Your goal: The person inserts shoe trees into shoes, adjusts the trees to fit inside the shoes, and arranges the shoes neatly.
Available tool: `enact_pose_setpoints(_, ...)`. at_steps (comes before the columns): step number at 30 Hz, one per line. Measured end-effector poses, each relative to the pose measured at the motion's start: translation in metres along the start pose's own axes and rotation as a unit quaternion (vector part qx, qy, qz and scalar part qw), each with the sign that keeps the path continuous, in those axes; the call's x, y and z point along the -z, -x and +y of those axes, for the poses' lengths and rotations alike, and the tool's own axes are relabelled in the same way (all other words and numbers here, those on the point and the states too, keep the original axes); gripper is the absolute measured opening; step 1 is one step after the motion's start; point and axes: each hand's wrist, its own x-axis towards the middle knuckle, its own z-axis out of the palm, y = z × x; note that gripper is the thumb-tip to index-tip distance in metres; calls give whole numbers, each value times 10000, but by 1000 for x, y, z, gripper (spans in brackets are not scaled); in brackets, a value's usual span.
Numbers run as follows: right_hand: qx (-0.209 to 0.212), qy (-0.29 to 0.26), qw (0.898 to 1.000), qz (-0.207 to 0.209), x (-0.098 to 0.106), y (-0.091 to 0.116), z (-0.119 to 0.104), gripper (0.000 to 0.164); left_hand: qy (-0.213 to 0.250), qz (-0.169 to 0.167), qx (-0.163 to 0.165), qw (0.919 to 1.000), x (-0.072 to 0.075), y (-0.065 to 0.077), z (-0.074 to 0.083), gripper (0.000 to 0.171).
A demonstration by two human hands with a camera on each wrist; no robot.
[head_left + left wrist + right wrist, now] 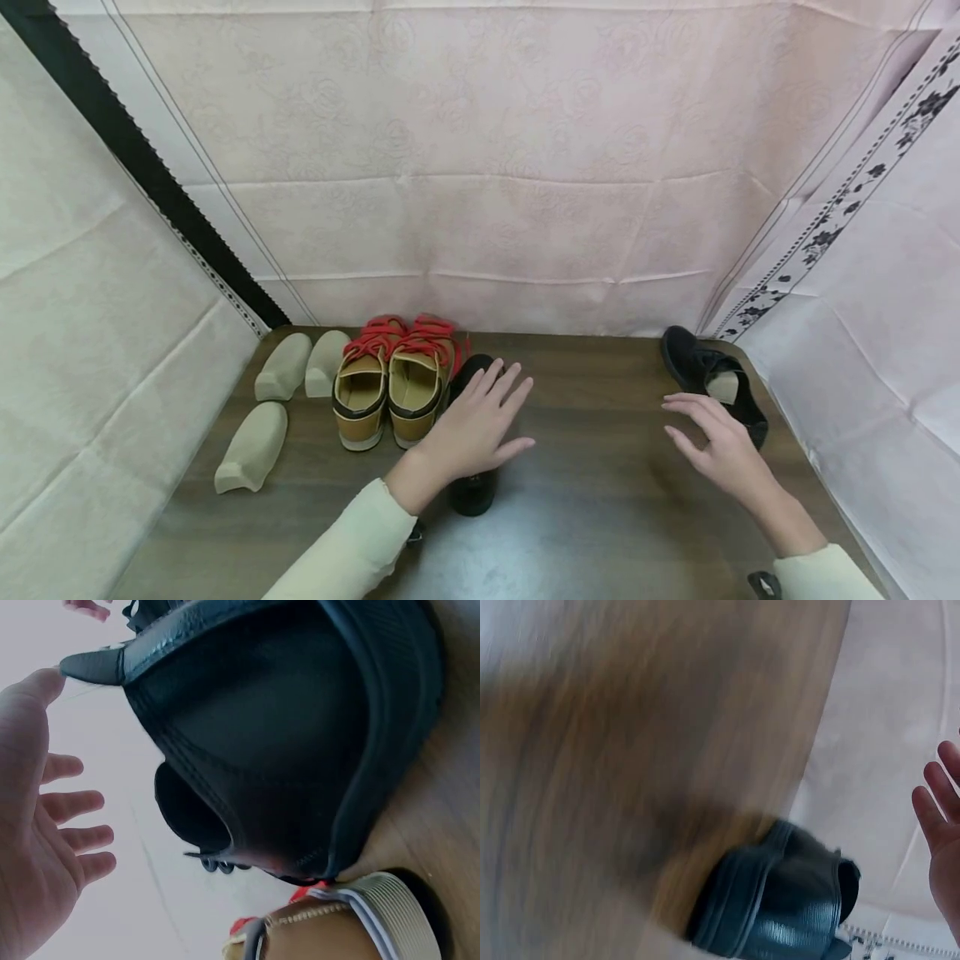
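Note:
A black shoe (472, 494) stands right of the tan pair, partly hidden in the head view by my left hand (471, 425). That hand is spread above it; in the left wrist view the thumb (43, 686) is right at the shoe's heel tab (94, 666), the other fingers extended and apart. A second black shoe (681, 357) sits at the far right with a pale insert (723, 388) in its opening. My right hand (722, 454) hovers beside this shoe with loosely bent fingers, holding nothing. The right wrist view shows the same black shoe (787, 900) below the fingers.
Two tan shoes with red laces, the left tan shoe (361, 426) and right tan shoe (415, 423), stand left of my left hand. Several pale shoe inserts (252, 448) lie at the left. Cloth walls (480, 225) border the brown wooden surface (585, 467).

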Motion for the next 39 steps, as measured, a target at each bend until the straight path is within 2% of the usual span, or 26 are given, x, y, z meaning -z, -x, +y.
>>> enact_pose_setpoints(5,-9,2,9994,-344,-15,-5,-14,43,131,67,89,9999,-1,7,-7,80)
enact_pose_setpoints(10,-61,-185,9984,-526,-27,-13,-27,39,311,210,150,9992,-2,16,-15,79)
enact_pose_setpoints(18,-22,-384,9975,-585,-45,-30,-48,41,232,108,412,9988,-3,30,-31,79)
enact_pose_setpoints(23,-38,-509,9969,-600,-58,-40,-61,44,181,333,475,9982,-2,35,-40,80)
enact_pose_setpoints(28,-238,-698,9940,-813,-69,-49,-73,46,244,573,514,9967,-2,42,-48,78)
enact_pose_setpoints(34,-809,-1116,9820,-1288,-80,-64,-84,43,309,689,589,9954,-4,49,-56,77)
enact_pose_setpoints(39,-1422,-1630,9619,-1673,-92,-78,-96,41,257,618,678,9955,-5,54,-64,76)
